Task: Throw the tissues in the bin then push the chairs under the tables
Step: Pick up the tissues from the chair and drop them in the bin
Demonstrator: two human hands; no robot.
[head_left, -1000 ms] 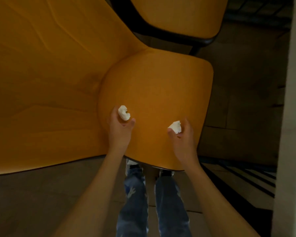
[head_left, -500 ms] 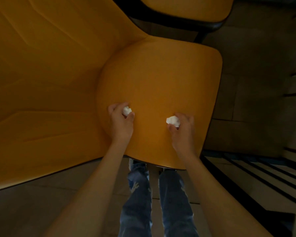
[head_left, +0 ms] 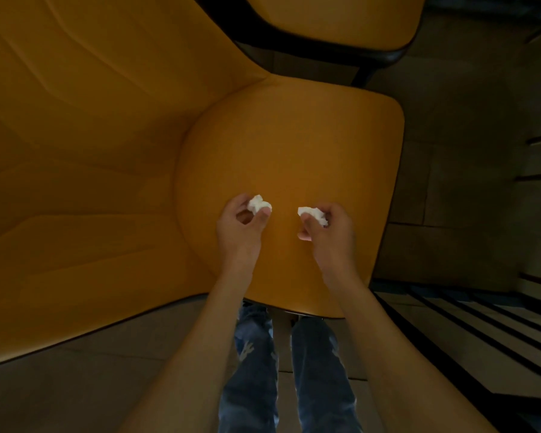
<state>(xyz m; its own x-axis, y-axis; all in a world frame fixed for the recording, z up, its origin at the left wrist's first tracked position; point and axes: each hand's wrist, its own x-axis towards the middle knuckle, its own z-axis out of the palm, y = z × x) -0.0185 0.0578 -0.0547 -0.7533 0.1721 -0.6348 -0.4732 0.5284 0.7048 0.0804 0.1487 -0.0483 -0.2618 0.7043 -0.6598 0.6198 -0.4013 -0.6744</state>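
Tissue collection step in hand: over the near part of the orange table (head_left: pixel 294 145), the left hand (head_left: pixel 239 228) pinches one crumpled tissue (head_left: pixel 258 204) and the right hand (head_left: pixel 328 231) another tissue (head_left: pixel 311 214); next, carrying both to a bin, none visible.

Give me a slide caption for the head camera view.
Over an orange table, the left hand and right hand each pinch a crumpled white tissue.

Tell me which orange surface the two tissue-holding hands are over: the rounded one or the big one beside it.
The rounded orange top. Both the left hand and right hand are over it, unlike the large orange table at the left.
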